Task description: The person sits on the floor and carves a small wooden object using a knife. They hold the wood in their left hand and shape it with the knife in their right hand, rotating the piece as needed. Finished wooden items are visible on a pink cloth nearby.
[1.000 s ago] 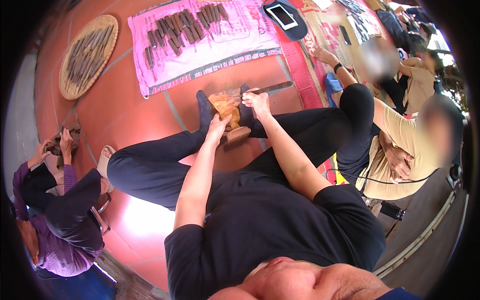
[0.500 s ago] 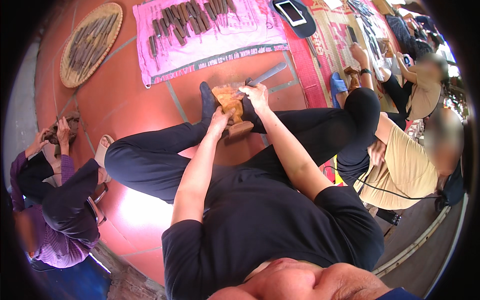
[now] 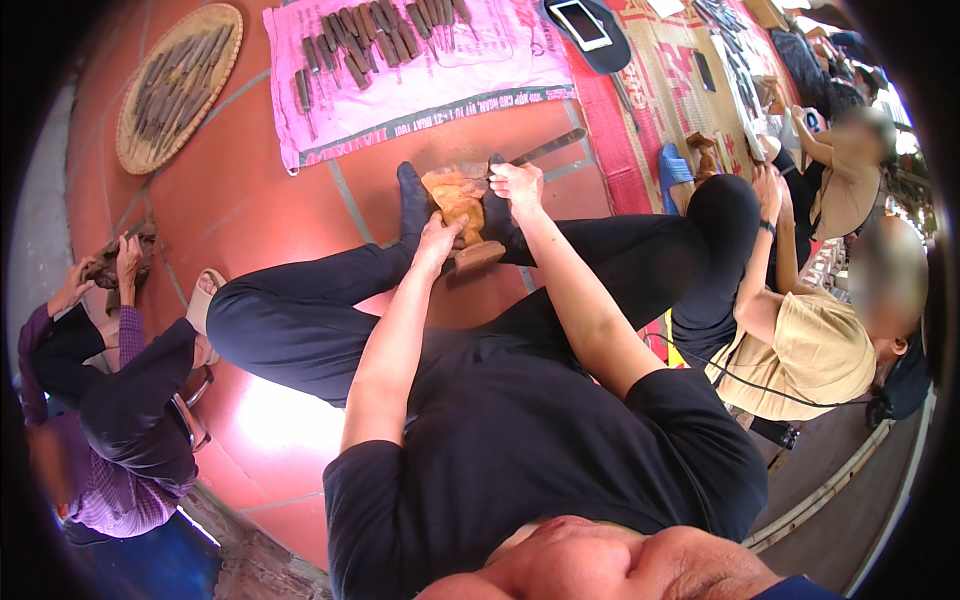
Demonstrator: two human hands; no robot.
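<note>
Between my two feet in dark socks stands a yellow-brown wooden carving (image 3: 458, 198), wide at the top, narrow lower down, on a square block base. My left hand (image 3: 440, 240) is closed round its narrow part from the near left side. My right hand (image 3: 518, 188) grips a long flat metal blade (image 3: 550, 145), possibly a file or a saw. One end sticks out to the upper right past my fist. Its other part lies across the carving's top edge, blurred, so its exact kind cannot be told.
Several wooden-handled chisels (image 3: 375, 35) lie on a pink cloth (image 3: 430, 90) ahead. More tools fill a round woven tray (image 3: 128, 140) at far left. A cap (image 3: 600, 58) bears a white phone (image 3: 580, 25). Co-workers sit close on the left (image 3: 120, 440) and right (image 3: 800, 350).
My right hand has shifted slightly right, and the blade has turned and lies flatter across the carving's top. The person at right has drawn an arm back, leaving a dark phone on the mat.
</note>
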